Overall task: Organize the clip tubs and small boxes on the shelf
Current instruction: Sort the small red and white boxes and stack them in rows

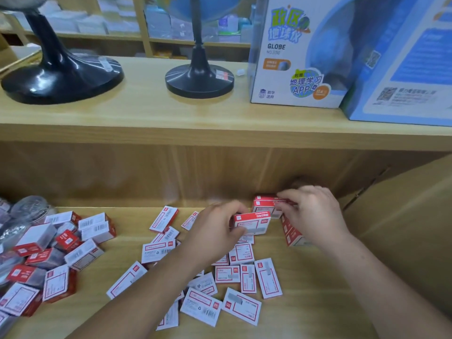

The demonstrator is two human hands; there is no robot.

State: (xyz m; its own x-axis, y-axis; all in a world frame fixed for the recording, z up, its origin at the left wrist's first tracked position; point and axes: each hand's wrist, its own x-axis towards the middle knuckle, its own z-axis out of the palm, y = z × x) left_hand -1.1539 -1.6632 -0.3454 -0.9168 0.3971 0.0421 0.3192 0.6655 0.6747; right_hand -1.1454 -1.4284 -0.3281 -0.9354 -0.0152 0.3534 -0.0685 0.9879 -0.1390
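Observation:
Several small red-and-white boxes (156,250) lie scattered flat on the lower wooden shelf (127,223). My left hand (215,228) grips one red-and-white box (254,223) upright near the back of the shelf. My right hand (313,214) pinches the top of a small stack of the same boxes (263,204) against the back wall, with another box (292,234) standing on edge below it. A heap of larger boxes (58,253) sits at the left, beside clear plastic clip tubs (27,209).
A brown cardboard carton (403,228) closes the shelf on the right. The upper shelf (171,118) carries two black globe stands (61,77) (199,79) and two globe cartons (298,52) (406,59).

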